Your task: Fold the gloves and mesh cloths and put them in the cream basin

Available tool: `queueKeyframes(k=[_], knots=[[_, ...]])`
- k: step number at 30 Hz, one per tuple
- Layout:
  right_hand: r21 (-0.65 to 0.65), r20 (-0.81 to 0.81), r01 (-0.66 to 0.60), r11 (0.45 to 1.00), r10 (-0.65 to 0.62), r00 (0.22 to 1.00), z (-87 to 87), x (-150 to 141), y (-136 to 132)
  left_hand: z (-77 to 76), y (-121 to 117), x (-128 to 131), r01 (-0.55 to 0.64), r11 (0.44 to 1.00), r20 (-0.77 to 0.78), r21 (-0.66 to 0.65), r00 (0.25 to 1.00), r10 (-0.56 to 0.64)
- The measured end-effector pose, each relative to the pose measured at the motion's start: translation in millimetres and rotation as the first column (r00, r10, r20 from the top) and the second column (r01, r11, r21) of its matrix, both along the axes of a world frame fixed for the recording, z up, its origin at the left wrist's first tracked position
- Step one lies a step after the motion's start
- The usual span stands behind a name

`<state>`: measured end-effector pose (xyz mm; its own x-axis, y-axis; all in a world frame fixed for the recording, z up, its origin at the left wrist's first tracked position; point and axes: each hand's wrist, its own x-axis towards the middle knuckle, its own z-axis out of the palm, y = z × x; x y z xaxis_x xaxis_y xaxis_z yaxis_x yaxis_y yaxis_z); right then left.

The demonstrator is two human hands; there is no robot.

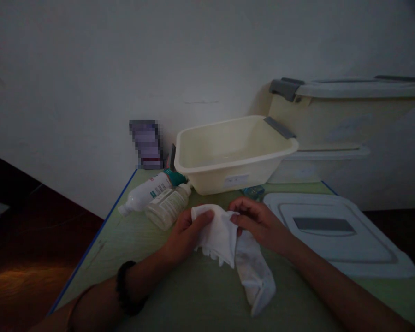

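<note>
A white sock [218, 233] is stretched between my two hands above the table. Its upper part has a frilled lower edge, and a limp foot part [254, 272] hangs down on the right; I cannot tell if this is one sock or two. My left hand [190, 227] is closed on the left edge of the fabric, thumb lying on top. With thumb and fingers, my right hand [254, 219] pinches the upper right edge. Some of the fingers are hidden behind the cloth.
A cream basin [207, 180] stands behind my hands. Left of it lie a white bottle with a green cap [147, 191] and a clear bottle [168, 207]. A pale lid [376, 253] lies at right. Storage boxes [332, 120] and a blurred-out panel [147, 143] stand against the wall.
</note>
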<state>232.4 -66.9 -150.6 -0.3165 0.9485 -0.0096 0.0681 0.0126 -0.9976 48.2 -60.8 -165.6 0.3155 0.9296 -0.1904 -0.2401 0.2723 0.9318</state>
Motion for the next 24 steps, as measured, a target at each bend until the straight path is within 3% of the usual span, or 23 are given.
queueKeyframes(k=[6,13,19,22,24], knots=[[0.021,-0.066,0.121,0.992,-0.119,0.991,9.1,5,1,-0.2,3,1,-0.139,0.988,0.028,0.070,0.990,0.137],[0.094,-0.191,0.219,0.971,-0.198,0.961,4.7,7,2,-1.4,4,1,-0.066,0.987,-0.093,0.147,0.992,0.081],[0.012,-0.111,0.054,0.998,-0.052,0.992,0.3,2,2,0.6,2,3,-0.093,0.983,-0.015,0.158,0.995,0.097],[-0.033,-0.031,0.039,0.999,-0.040,0.999,-0.6,3,2,2.2,2,2,-0.094,0.981,-0.030,0.169,0.995,0.100],[0.029,0.026,0.073,0.997,-0.074,0.997,0.2,5,3,3.7,2,1,-0.108,0.967,-0.043,0.230,0.992,0.121]])
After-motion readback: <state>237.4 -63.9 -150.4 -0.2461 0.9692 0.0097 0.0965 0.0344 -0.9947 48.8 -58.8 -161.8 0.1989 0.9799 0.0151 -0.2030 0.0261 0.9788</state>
